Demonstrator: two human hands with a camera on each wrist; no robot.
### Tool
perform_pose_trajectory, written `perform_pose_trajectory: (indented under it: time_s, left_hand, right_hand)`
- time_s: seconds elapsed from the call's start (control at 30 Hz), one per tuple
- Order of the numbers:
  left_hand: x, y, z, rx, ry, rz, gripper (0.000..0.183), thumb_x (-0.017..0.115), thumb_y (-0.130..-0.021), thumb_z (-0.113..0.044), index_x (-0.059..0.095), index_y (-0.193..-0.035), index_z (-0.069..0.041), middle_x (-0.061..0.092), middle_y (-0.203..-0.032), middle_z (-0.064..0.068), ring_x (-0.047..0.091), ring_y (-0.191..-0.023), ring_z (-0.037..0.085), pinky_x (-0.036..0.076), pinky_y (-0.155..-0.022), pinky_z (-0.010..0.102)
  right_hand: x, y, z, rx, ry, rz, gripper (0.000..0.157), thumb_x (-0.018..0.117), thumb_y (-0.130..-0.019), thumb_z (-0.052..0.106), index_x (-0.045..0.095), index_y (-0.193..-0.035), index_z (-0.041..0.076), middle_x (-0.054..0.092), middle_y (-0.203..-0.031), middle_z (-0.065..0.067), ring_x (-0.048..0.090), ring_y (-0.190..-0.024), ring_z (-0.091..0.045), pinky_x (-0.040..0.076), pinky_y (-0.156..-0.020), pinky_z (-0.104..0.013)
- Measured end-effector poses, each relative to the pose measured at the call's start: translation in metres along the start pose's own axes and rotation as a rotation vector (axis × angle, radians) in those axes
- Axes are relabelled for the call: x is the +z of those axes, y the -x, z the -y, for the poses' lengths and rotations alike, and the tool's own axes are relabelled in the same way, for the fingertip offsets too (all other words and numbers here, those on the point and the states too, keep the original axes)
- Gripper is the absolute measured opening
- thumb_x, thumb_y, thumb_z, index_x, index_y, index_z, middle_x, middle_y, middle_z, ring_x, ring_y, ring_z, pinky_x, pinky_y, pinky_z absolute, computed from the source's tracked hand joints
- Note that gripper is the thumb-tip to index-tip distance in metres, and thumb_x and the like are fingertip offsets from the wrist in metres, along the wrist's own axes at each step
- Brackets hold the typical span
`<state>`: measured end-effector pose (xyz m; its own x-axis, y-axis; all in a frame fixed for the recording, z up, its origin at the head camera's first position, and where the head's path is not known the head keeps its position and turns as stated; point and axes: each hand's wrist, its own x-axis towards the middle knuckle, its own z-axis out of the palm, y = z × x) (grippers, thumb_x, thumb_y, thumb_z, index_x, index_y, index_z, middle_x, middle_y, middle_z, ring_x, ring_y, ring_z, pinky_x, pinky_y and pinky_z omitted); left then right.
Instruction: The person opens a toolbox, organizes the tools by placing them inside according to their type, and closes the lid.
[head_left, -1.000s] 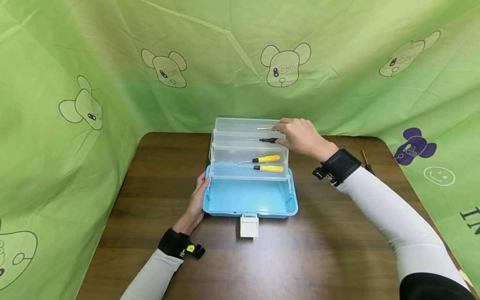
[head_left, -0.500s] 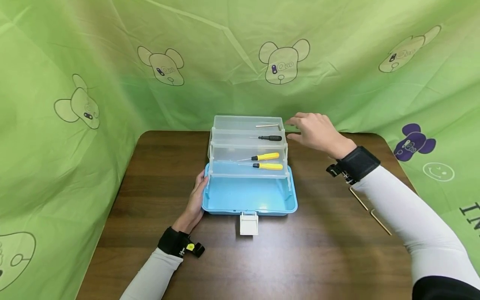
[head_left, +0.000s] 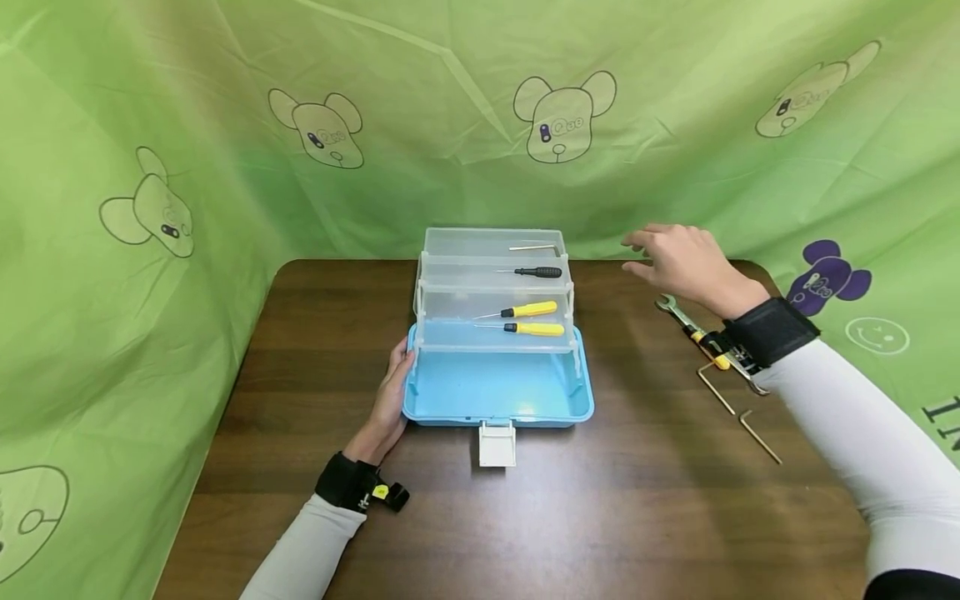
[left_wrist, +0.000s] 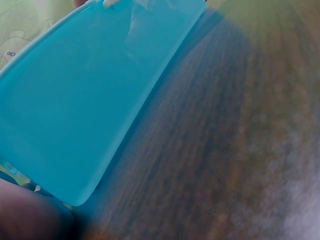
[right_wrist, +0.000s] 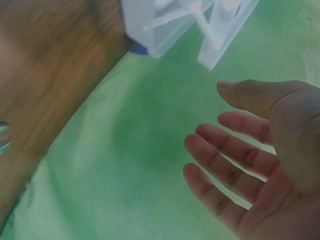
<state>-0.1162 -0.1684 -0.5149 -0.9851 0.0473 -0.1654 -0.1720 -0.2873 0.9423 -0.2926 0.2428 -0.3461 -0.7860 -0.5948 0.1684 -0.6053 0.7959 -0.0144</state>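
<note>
In the head view, an opened light-blue toolbox (head_left: 495, 379) stands mid-table with clear tiered trays (head_left: 465, 300) raised at its back. My left hand (head_left: 388, 404) holds its left side. The left wrist view shows the blue wall (left_wrist: 85, 100) close up, with part of a finger at lower left. Two yellow screwdrivers (head_left: 534, 309) lie in the front tray, a black screwdriver (head_left: 538, 272) in the middle one and a hex key (head_left: 534, 247) in the rear one. My right hand (head_left: 686, 262) hovers right of the trays, fingers spread and holding nothing, as the right wrist view confirms.
On the right of the table lie a wrench (head_left: 675, 310), a yellow-handled tool (head_left: 722, 362) partly hidden by the wrist strap, and two bent hex keys (head_left: 717, 392). A white latch (head_left: 497, 446) hangs off the toolbox front. Green cloth (head_left: 450, 192) encloses the table's back and sides.
My right hand has let go of the hex key at the rear tray and moved right, away from the toolbox. Tools on the right have come into view. My left hand stays put.
</note>
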Motion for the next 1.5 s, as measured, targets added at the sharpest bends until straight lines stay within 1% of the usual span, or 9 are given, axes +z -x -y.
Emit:
perform_pose_trajectory:
  time_s: [0.07,0.37,0.57,0.67,0.87,1.07,1.27,1.37,1.5]
  left_hand:
    - [-0.001,0.0,0.001,0.008,-0.003,0.003,0.059,0.029,-0.118,-0.03,0.008,-0.169,-0.011,0.008,-0.177,0.011,0.006,-0.161,0.024,0.006,-0.131,0.048]
    - [-0.004,0.0,0.003,-0.001,-0.02,0.01,0.059,0.029,-0.118,-0.033,0.01,-0.169,-0.013,0.009,-0.177,0.01,0.007,-0.161,0.025,0.005,-0.131,0.049]
    - [-0.003,-0.001,0.003,0.02,0.021,0.021,0.057,0.028,-0.118,-0.029,0.01,-0.169,-0.012,0.012,-0.176,0.009,0.01,-0.16,0.023,0.008,-0.131,0.047]
    - [-0.002,-0.001,0.002,0.025,0.027,0.023,0.057,0.027,-0.118,-0.028,0.01,-0.169,-0.011,0.012,-0.176,0.009,0.011,-0.159,0.023,0.008,-0.13,0.048]
    - [-0.001,0.0,0.001,0.005,0.028,0.013,0.057,0.028,-0.118,-0.03,0.011,-0.169,-0.011,0.013,-0.176,0.01,0.012,-0.159,0.024,0.008,-0.131,0.048]
    - [-0.002,0.001,0.001,0.001,0.016,0.004,0.057,0.028,-0.118,-0.03,0.011,-0.169,-0.011,0.013,-0.176,0.011,0.01,-0.16,0.024,0.007,-0.131,0.047]
    - [-0.002,0.002,0.001,0.005,0.007,0.011,0.058,0.028,-0.118,-0.032,0.01,-0.169,-0.011,0.011,-0.176,0.011,0.009,-0.16,0.024,0.007,-0.131,0.048]
    - [-0.002,0.002,0.001,0.008,0.0,0.015,0.058,0.027,-0.118,-0.032,0.009,-0.169,-0.01,0.01,-0.176,0.011,0.008,-0.16,0.024,0.006,-0.13,0.048]
    - [-0.002,0.002,0.001,0.009,-0.004,0.015,0.058,0.027,-0.118,-0.032,0.009,-0.169,-0.01,0.008,-0.176,0.011,0.006,-0.16,0.024,0.006,-0.131,0.048]
  right_hand:
    - [0.0,0.005,-0.006,0.011,0.007,0.004,0.035,0.082,-0.093,0.023,0.075,-0.122,0.004,0.076,-0.112,-0.02,0.072,-0.075,-0.034,0.051,-0.052,-0.051]
    - [0.002,0.025,-0.024,0.042,0.012,0.034,0.035,0.079,-0.095,0.021,0.074,-0.124,0.002,0.076,-0.113,-0.024,0.071,-0.073,-0.038,0.052,-0.052,-0.053]
    - [0.005,0.039,-0.032,0.075,0.004,0.041,0.034,0.078,-0.096,0.021,0.074,-0.123,0.002,0.075,-0.111,-0.026,0.071,-0.074,-0.04,0.054,-0.055,-0.058]
    - [0.008,0.046,-0.038,0.099,-0.007,0.058,0.034,0.078,-0.097,0.022,0.073,-0.123,0.002,0.076,-0.106,-0.025,0.071,-0.074,-0.041,0.054,-0.056,-0.059]
    - [0.015,0.062,-0.052,0.144,-0.011,0.112,0.037,0.076,-0.098,0.022,0.071,-0.124,-0.003,0.076,-0.095,-0.022,0.07,-0.07,-0.039,0.053,-0.055,-0.059]
    - [0.024,0.075,-0.066,0.182,-0.018,0.132,0.036,0.076,-0.097,0.022,0.071,-0.121,-0.005,0.075,-0.095,-0.021,0.071,-0.078,-0.042,0.055,-0.062,-0.062]
    - [0.034,0.087,-0.076,0.224,-0.04,0.175,0.034,0.073,-0.097,0.016,0.07,-0.121,-0.007,0.076,-0.102,-0.024,0.071,-0.089,-0.047,0.055,-0.071,-0.064]
    - [0.041,0.093,-0.079,0.257,-0.059,0.202,0.034,0.072,-0.096,0.016,0.07,-0.121,-0.006,0.076,-0.102,-0.023,0.071,-0.092,-0.049,0.055,-0.073,-0.065]
    - [0.05,0.1,-0.082,0.291,-0.076,0.238,0.038,0.073,-0.097,0.02,0.07,-0.123,-0.006,0.076,-0.102,-0.023,0.071,-0.092,-0.049,0.055,-0.071,-0.064]
